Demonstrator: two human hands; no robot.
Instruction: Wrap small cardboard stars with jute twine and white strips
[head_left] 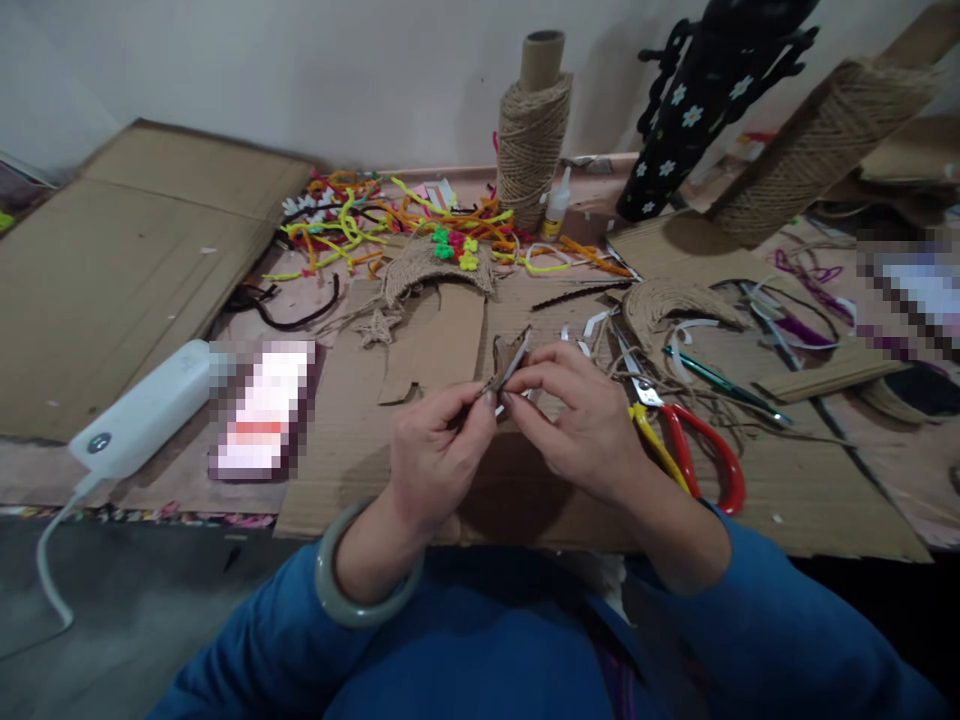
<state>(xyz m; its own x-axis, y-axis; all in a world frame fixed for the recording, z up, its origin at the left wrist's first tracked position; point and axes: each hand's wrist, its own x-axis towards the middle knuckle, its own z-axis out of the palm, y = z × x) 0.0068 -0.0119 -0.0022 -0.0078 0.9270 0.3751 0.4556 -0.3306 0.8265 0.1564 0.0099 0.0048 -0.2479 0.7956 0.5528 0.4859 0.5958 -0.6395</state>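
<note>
My left hand (439,455) and my right hand (581,420) meet above a cardboard sheet (360,470). Both pinch a small brown cardboard piece (510,362) with a white strip along its edge. My left wrist wears a grey-green bangle (352,595). Red and yellow handled scissors (694,445) lie just right of my right hand.
A jute twine spool (531,135) and a glue bottle (556,205) stand at the back, beside a heap of coloured pipe cleaners (375,225). A jute-covered fan shape (435,268) and a small jute star (377,327) lie behind the hands. A white power bank (142,410) sits at left.
</note>
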